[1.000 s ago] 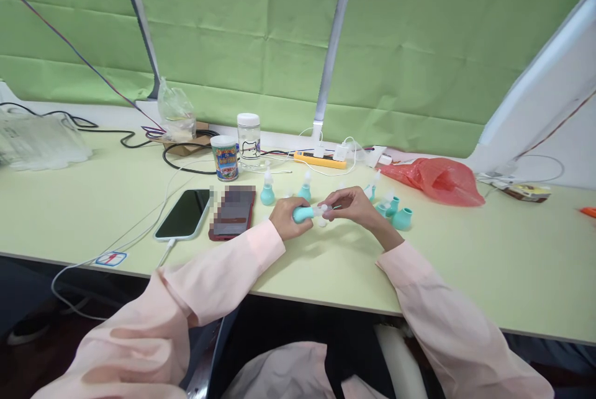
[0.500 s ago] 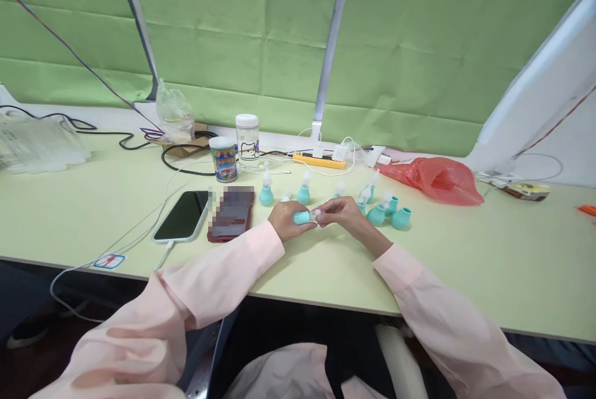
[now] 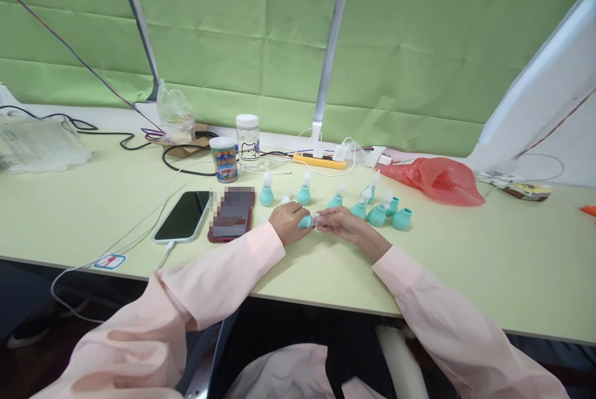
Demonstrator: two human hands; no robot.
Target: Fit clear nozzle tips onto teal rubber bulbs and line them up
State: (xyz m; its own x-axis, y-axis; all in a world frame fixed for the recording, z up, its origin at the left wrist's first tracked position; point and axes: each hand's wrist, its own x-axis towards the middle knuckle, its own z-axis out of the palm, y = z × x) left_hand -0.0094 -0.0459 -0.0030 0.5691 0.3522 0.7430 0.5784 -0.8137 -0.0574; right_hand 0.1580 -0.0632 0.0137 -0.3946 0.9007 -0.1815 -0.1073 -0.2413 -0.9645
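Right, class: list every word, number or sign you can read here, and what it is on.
None reads for certain.
Can: printed label, too small.
Sticker at the edge of the table: red mark, too small.
Red phone: screen blurred.
Glass jar: a drawing, no words.
Teal bulb held by left hand and right hand: no print shows.

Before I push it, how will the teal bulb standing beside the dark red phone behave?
The standing bulb probably tips easily: a tall white nozzle over a small base. Its round body might then roll on the smooth table. It seems light and small, since the left hand nearly hides a like bulb.
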